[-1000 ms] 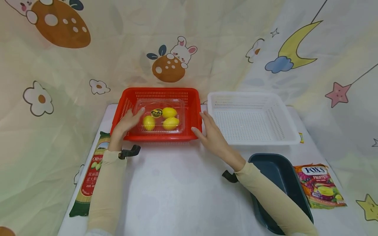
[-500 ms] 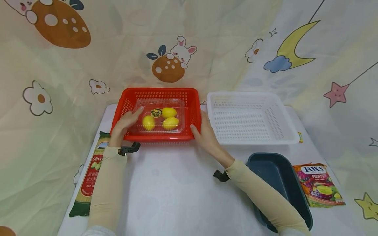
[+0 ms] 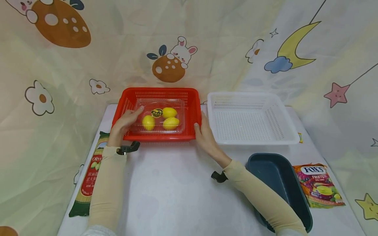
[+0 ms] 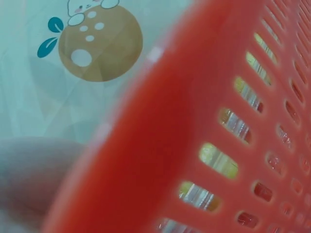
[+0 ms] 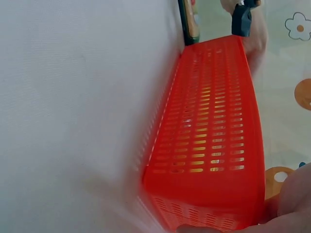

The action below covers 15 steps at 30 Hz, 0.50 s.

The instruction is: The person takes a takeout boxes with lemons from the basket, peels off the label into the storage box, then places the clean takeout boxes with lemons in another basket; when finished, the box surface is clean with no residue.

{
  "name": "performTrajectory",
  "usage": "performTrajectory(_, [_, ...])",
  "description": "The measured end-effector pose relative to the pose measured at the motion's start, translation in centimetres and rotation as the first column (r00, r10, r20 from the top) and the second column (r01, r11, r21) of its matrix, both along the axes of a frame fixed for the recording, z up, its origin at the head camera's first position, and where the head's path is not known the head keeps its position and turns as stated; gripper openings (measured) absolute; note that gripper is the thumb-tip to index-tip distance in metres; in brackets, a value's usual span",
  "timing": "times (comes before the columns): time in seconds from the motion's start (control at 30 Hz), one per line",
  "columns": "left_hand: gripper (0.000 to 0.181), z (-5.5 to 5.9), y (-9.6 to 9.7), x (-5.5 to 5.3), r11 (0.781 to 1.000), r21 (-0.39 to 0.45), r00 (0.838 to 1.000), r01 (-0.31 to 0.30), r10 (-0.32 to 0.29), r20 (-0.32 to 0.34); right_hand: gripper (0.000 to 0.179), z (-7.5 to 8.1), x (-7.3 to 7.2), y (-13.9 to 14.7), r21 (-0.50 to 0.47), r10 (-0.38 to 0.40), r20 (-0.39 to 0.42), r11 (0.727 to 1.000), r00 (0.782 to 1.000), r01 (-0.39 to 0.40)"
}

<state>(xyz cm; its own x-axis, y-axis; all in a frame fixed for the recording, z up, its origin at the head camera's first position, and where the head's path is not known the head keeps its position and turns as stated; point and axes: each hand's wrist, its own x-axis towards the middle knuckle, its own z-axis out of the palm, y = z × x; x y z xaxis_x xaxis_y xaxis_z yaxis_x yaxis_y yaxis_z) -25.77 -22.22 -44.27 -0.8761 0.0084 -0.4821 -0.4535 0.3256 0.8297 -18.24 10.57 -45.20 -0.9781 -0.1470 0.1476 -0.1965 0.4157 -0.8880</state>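
A red plastic basket (image 3: 160,137) stands at the back of the white table, with a clear plastic box (image 3: 181,111) of yellow lemons (image 3: 169,113) inside. My left hand (image 3: 125,121) holds the basket's left end, its thumb pointing inward over the rim beside the box; its other fingers are mostly hidden. At the right end, my right hand (image 3: 205,136) grips the side wall, thumb at the rim and fingers along the outside. In the right wrist view, part of this hand (image 5: 291,204) shows against the basket's near corner, and lemons show yellow through the slotted wall (image 5: 204,126).
A white basket (image 3: 251,143) stands just right of my right hand. Below it lies a dark blue tray (image 3: 271,167), partly under my right forearm, beside a FOX'S candy bag (image 3: 320,186). A spaghetti packet (image 3: 91,173) lies left of my left forearm. A printed cloth hangs behind.
My right hand has moved left from beside the red basket and closed onto its right wall. The left hand stays nearly in place, and the basket has hardly moved.
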Motion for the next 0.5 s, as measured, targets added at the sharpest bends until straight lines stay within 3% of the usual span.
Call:
performTrajectory(0.23, [0.078,-0.09,-0.18,-0.36,0.997,0.072,1.0,-0.014,0.014,-0.001,0.062,-0.76,-0.13,0.05,0.052,-0.016,0.014,0.999,1.0,0.015])
performTrajectory(0.5, [0.085,-0.38,-0.12,-0.44,0.996,0.084,1.0,-0.014,0.015,-0.02,0.062,-1.03,-0.14,-0.01,0.095,-0.024,0.029,0.995,0.999,0.021])
